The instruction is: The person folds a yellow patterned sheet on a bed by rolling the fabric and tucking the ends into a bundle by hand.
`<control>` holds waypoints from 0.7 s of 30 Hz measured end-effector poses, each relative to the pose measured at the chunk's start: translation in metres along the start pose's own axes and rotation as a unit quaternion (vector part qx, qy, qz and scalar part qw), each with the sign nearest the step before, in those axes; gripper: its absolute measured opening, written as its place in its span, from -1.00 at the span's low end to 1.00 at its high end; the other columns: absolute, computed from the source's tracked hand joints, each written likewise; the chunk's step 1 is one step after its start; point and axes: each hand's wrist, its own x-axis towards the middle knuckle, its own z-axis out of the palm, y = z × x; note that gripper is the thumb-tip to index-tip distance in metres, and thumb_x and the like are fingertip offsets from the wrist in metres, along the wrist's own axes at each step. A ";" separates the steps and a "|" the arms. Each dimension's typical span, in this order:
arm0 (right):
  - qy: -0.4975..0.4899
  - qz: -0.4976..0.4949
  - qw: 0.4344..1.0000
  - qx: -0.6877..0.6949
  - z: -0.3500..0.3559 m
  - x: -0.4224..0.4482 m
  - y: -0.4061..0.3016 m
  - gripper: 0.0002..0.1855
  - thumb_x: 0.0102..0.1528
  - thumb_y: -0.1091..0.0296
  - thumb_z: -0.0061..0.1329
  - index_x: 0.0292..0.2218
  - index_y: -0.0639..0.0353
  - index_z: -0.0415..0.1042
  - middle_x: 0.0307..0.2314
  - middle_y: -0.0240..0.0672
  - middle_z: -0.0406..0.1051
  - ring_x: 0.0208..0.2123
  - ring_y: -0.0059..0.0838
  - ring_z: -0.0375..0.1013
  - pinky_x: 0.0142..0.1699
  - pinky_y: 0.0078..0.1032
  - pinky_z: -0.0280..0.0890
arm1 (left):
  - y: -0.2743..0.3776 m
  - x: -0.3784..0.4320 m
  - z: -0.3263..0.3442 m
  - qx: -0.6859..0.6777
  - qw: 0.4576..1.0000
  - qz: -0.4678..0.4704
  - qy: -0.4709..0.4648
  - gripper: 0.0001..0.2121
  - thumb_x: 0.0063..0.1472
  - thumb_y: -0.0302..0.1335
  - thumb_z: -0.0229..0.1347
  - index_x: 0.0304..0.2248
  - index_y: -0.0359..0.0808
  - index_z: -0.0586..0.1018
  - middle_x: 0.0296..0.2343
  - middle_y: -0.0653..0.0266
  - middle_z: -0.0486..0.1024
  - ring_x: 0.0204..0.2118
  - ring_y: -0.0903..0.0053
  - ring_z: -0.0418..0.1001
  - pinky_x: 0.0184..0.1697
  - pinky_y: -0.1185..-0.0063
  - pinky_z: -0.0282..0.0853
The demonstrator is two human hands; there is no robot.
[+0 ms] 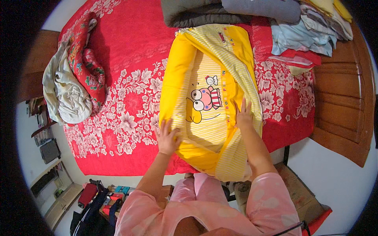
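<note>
A yellow padded baby nest point(178, 67) with cartoon prints and pale striped fabric lies on a red floral bedspread point(133, 112). My left hand point(167, 137) rests with fingers spread on its near left rim. My right hand point(244, 115) lies on the right side, fingers apart, touching the yellow and striped fabric. A loose striped flap point(236, 59) runs diagonally over the far right part and down the right rim. The padded rim shows at the left and near end. Neither hand visibly grips anything.
Folded dark grey bedding point(200, 14) lies beyond the nest, with light blue clothes point(301, 37) at the far right. A white cloth point(69, 94) and a red floral cloth point(91, 67) lie at the left. A brown wooden panel point(342, 97) stands at the right.
</note>
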 end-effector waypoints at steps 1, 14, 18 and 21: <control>0.005 -0.004 1.000 0.005 0.000 -0.002 -0.001 0.32 -0.36 0.07 0.31 0.23 -0.34 -0.38 0.21 -0.15 -0.60 0.22 0.17 -0.43 0.01 -0.01 0.19 | -0.010 -0.011 0.002 0.004 0.998 -0.051 0.043 -0.64 -0.18 -0.38 0.19 -0.27 -0.02 0.54 0.10 0.26 0.10 0.20 0.24 -0.06 0.20 0.17 -0.15; 0.058 -0.025 0.997 0.034 -0.004 -0.013 -0.003 0.27 -0.35 0.16 0.28 0.23 -0.30 -0.32 0.21 -0.09 -0.49 0.20 0.20 -0.33 0.03 0.04 0.18 | 0.076 -0.045 0.030 -0.064 0.972 -0.219 -0.047 -0.06 -0.13 -0.14 0.26 0.18 -0.12 -0.04 0.15 -0.24 -0.46 0.17 -0.23 -0.29 0.15 0.16 -0.02; 0.101 -0.023 0.993 0.056 0.019 0.000 0.008 0.21 -0.28 0.22 0.23 0.23 -0.32 -0.34 0.21 -0.09 -0.48 0.21 0.19 -0.32 0.06 0.02 0.14 | 0.086 -0.018 0.046 -0.005 0.972 -0.221 -0.086 0.11 -0.26 0.12 0.23 0.19 -0.18 -0.13 0.12 -0.37 -0.45 0.21 -0.16 -0.43 0.19 0.07 -0.21; 0.119 -0.021 0.991 0.059 0.017 -0.001 0.001 0.23 -0.25 0.20 0.22 0.23 -0.32 -0.40 0.22 -0.13 -0.49 0.21 0.16 -0.33 0.13 -0.04 0.06 | 0.083 -0.013 0.057 0.023 0.964 -0.243 -0.106 0.11 -0.25 0.18 0.18 0.18 -0.22 -0.12 0.10 -0.44 -0.42 0.22 -0.08 -0.47 0.19 0.04 -0.27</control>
